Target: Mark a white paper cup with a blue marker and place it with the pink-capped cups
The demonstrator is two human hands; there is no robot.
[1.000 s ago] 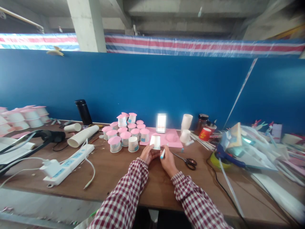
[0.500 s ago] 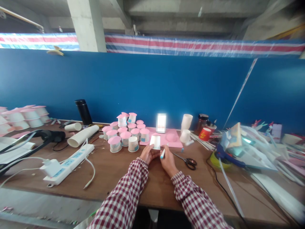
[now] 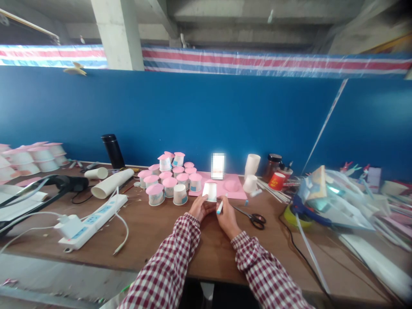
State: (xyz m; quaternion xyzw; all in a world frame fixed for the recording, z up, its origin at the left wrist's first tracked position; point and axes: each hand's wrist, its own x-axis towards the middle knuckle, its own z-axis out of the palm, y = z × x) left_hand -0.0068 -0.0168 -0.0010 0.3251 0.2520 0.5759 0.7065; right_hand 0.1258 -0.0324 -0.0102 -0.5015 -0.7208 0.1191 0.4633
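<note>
A white paper cup (image 3: 210,192) is held near the table's middle, in front of a pink sheet (image 3: 240,192). My left hand (image 3: 200,207) is closed on the cup's left side and lower part. In my right hand (image 3: 228,216) is a white marker pen with a blue end (image 3: 219,209), close to the cup's right side. To the left stand several paper cups with pink paper discs on top (image 3: 170,186), and one cup without a disc (image 3: 180,194). Scissors with black handles (image 3: 257,220) lie right of my right hand.
On the left are a power strip (image 3: 93,221), a white roll (image 3: 112,183) and a black flask (image 3: 113,151). Right of the sheet stand stacked white cups (image 3: 251,167), a red cup (image 3: 277,181) and a brown jar (image 3: 272,166). Plastic bags (image 3: 341,201) and cables crowd the far right.
</note>
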